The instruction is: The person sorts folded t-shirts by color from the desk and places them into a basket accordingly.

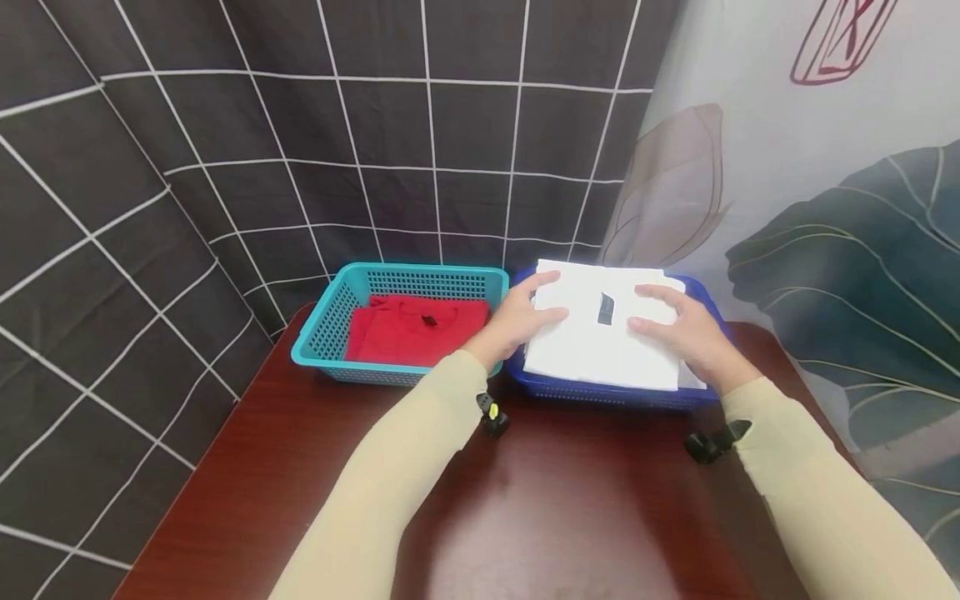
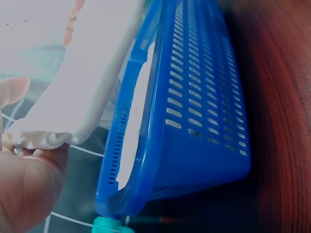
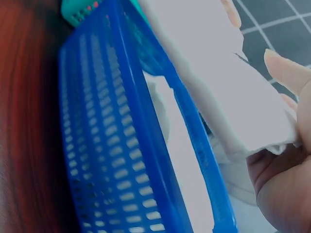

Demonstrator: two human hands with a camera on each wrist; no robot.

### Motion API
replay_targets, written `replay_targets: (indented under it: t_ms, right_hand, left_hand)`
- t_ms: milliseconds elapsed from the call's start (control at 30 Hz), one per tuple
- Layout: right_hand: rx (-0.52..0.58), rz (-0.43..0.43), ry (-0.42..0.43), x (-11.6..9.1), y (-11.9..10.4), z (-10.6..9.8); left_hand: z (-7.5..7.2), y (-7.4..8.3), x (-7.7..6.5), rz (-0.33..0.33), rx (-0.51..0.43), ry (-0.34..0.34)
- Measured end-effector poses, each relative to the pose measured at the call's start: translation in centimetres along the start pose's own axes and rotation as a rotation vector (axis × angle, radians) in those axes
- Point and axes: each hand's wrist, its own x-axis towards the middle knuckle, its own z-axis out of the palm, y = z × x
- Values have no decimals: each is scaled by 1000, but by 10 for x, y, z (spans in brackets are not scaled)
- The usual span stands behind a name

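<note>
A folded white shirt [image 1: 577, 354] with a small dark patch is held by both hands over the blue basket [image 1: 615, 396]. My left hand [image 1: 513, 321] grips its left edge, and my right hand [image 1: 693, 337] grips the right edge. Each hand has its thumb above and fingers underneath, as both wrist views show. In the left wrist view the shirt hangs apart from the basket rim. More white cloth [image 2: 137, 116] lies inside the basket, partly hidden by its wall; the right wrist view shows this cloth [image 3: 182, 150] too.
Left of the blue basket stands a teal basket [image 1: 360, 369] with a folded red shirt [image 1: 420, 333] in it. Both baskets sit at the back of a dark red wooden table [image 1: 555, 508]. Behind hang a dark grid-patterned curtain [image 1: 382, 125] and a pale patterned one [image 1: 750, 50].
</note>
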Motion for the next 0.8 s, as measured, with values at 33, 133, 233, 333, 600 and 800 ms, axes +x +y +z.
replay_targets:
  t_ms: [33,133,233,333,600,800]
  right_hand:
    - [-3,9,-11,4,1,-1]
    - [-10,26,-29,14,6,-4]
    - [-12,39,-41,22,14,-4]
    - [-7,54,-50,27,22,-1]
    - [-19,72,-69,29,32,3]
    - [-44,48,-61,28,26,4]
  left_hand:
    - [1,0,3,-10,-3,3]
    - [5,-4,12,-29,-16,6]
    - [12,-12,19,-31,-32,12]
    - [19,-22,24,-45,-18,17]
    - [24,-26,20,-94,56,4]
    - [21,-23,18,-76,130,26]
